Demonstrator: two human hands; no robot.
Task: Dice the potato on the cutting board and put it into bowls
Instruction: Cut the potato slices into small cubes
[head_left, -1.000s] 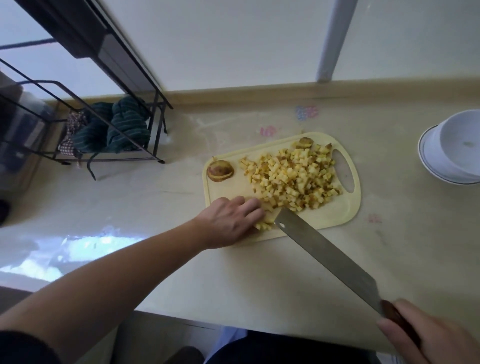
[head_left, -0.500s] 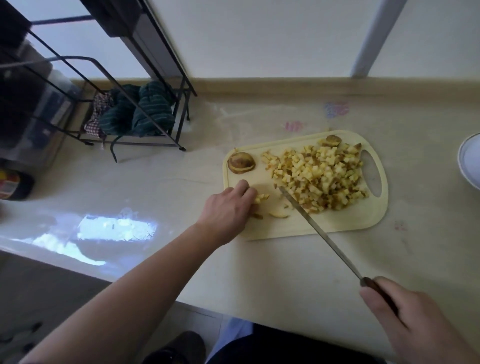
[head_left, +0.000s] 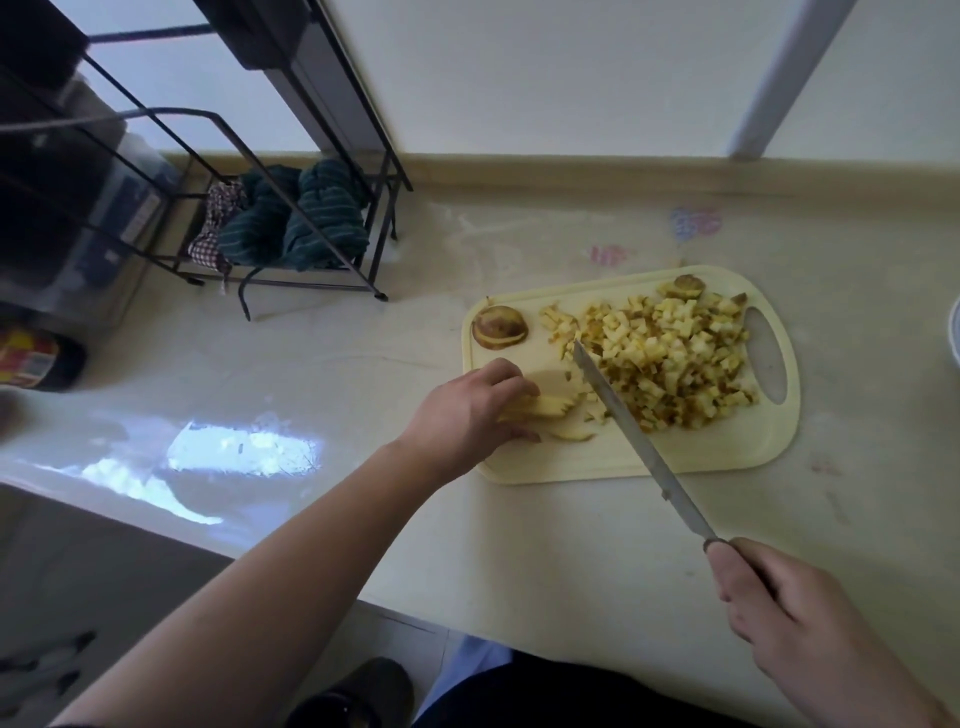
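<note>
A pale yellow cutting board (head_left: 623, 462) lies on the counter. A heap of diced potato (head_left: 670, 358) covers its right half. A brown potato end (head_left: 500, 327) sits at its far left corner, and another end piece (head_left: 688, 286) lies at the far edge. My left hand (head_left: 467, 410) holds a bundle of potato strips (head_left: 540, 405) down on the board's left part. My right hand (head_left: 795, 623) grips the handle of a long knife (head_left: 623, 421). Its blade stands on edge beside the strips, tip against the heap.
A black wire rack (head_left: 291, 234) holding dark green cloths stands at the back left of the counter. A white bowl's rim (head_left: 955, 332) shows at the right edge. A jar (head_left: 31, 358) sits far left. The counter's front edge runs below my left forearm.
The knife has swung from lying low over the board's front to standing on edge right beside the strips. My left hand has gathered loose strips under its fingers. The view shifted left.
</note>
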